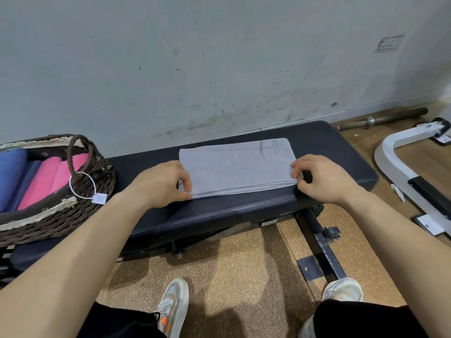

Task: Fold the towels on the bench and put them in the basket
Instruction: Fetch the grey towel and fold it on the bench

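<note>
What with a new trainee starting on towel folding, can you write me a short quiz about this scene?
1. True or false: the grey towel lies inside the basket.
2. The grey towel's near corners are pinched by: A) one hand, B) both hands, C) no hand.
3. Which colours are the rolled towels in the basket?
Key: 1. False, it lies flat and folded on the bench. 2. B, the left hand and the right hand each pinch a corner. 3. Pink and blue.

Barbell bar (395,117), white frame (384,154)
</note>
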